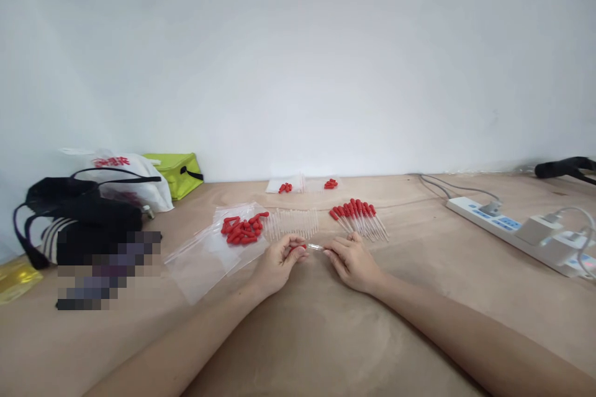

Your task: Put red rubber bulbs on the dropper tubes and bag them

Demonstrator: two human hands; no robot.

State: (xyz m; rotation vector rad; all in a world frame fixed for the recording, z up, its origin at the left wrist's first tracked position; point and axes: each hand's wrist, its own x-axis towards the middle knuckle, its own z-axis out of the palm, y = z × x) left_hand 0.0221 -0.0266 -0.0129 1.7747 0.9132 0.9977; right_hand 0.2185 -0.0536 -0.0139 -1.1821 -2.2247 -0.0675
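Note:
My left hand (280,265) is closed on a red rubber bulb (298,248). Facing it, my right hand (351,260) pinches a clear glass tube (316,247), whose end points at the bulb; whether the two touch is too small to tell. Beyond my left hand, a pile of red bulbs (242,232) lies on clear plastic bags (200,267). A row of clear tubes (293,222) lies behind both hands. Past my right hand, several tubes with red bulbs on their ends (358,214) are fanned out on the brown table (298,335).
Small bags with red bulbs (285,188) lie near the wall. On the left are a black bag (88,211), a white bag (139,180) and a green bag (179,173). A white power strip (507,229) with plugs and cables lies right, near a black object (563,167).

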